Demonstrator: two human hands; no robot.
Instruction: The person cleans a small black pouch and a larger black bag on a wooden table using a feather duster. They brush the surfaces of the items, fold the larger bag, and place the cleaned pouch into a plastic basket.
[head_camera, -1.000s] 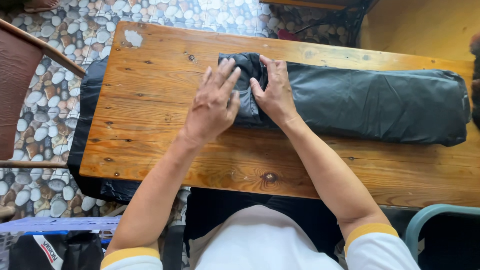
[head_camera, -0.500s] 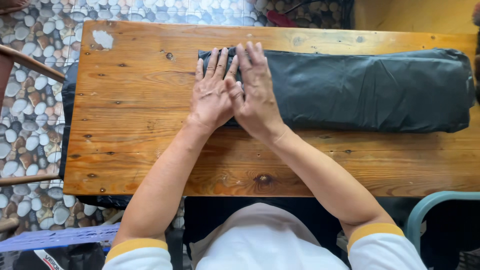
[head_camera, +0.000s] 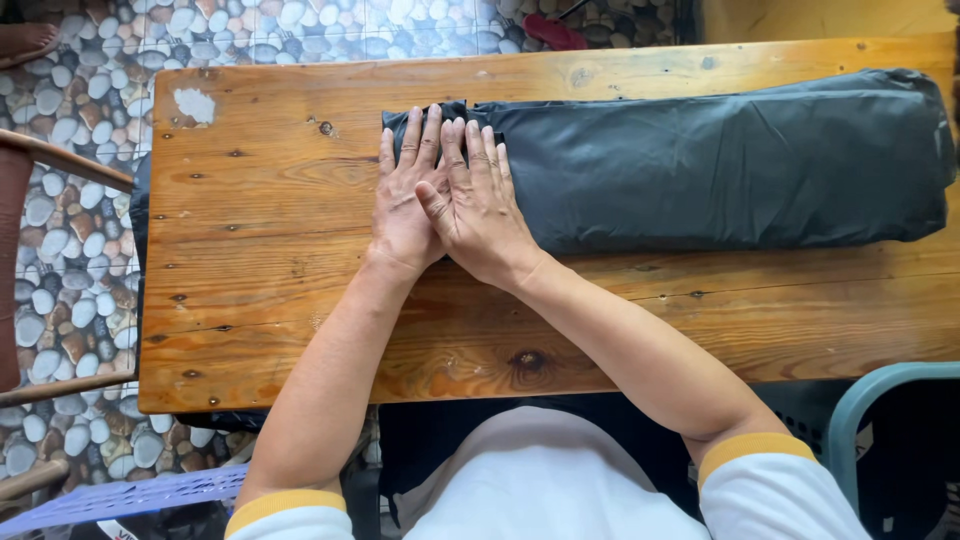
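A wooden table (head_camera: 300, 300) was seen from above, set on a pebble-patterned floor (head_camera: 80, 120). A long dark folded cloth (head_camera: 720, 160) was laid across the table's far half, its long axis running left to right, with the right end reaching the table's right edge. Part of a dark fabric was seen hanging off the table's left side, though whether it belonged to the same cloth could not be told.

The left end of the cloth was covered by both hands. The left hand (head_camera: 405, 195) was laid flat, fingers spread and pointed away from the body, palm down on the cloth's left end. The right hand (head_camera: 480, 205) was pressed flat just beside it, touching it, thumb overlapped onto the left hand. Nothing was gripped; both hands were held open and pressed down. The bulk of the cloth was stretched away to the right of the hands, so the right hand was nearer to it.

A wooden chair frame (head_camera: 50, 160) was noted at the left edge, a teal plastic chair rim (head_camera: 880, 400) at lower right. No containers were seen.
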